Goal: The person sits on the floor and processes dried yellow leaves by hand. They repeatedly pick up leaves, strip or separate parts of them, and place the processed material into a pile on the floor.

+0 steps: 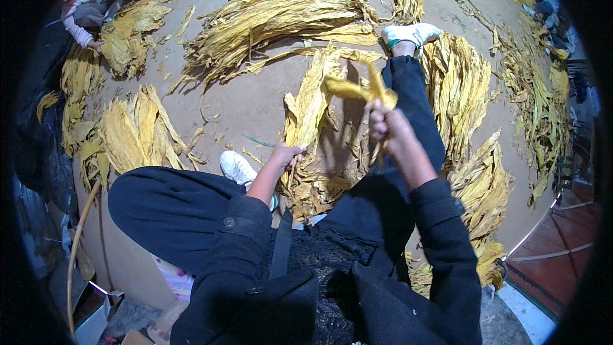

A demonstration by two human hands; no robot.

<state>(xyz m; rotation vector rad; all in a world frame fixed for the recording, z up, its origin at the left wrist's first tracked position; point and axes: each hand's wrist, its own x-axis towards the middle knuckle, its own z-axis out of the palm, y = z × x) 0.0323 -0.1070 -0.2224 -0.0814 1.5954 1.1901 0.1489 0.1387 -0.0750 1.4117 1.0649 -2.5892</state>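
My left hand [287, 154] is closed around the lower ends of a bunch of dried yellow leaves [309, 100], probably tobacco, which fans away from me between my legs. Raised to the right of that bunch, my right hand [385, 127] grips a few folded yellow leaves [354, 88], blurred at their tips. Below my hands, crumpled brownish leaves [306, 194] lie close to my lap. A long, thick pile of yellow leaves [287, 14] stretches across the floor beyond my hands.
Leaf piles lie beside my right leg [455, 81] and beyond my left knee [136, 134]. Another person [96, 5] crouches at the upper left, touching leaves. A curved wooden stick [76, 249] stands at the lower left. More people are partly visible at the far right.
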